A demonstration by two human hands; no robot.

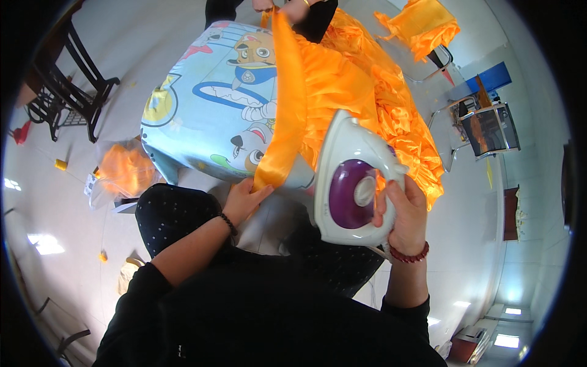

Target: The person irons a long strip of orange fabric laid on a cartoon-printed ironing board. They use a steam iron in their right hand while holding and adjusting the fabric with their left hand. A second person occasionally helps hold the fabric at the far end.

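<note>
My left hand (245, 201) grips the near end of a flat orange satin band (290, 101) at the edge of a surface covered with a cartoon-print cloth (206, 110). The band runs away from me across the cloth, joined along its right side to gathered orange satin fabric (341, 78). In my right hand (403, 206) is the handle of a white and purple electric iron (351, 202), held tilted with its tip pointing away from me, beside the band and over the gathers. Whether its soleplate touches fabric is hidden.
Another person's hands (293, 10) are at the band's far end. Orange fabric lies over a chair (424, 30) at the upper right; a mesh chair (490, 128) stands below. On the left are a black metal stand (87, 87) and a clear plastic bag (124, 169) of orange material.
</note>
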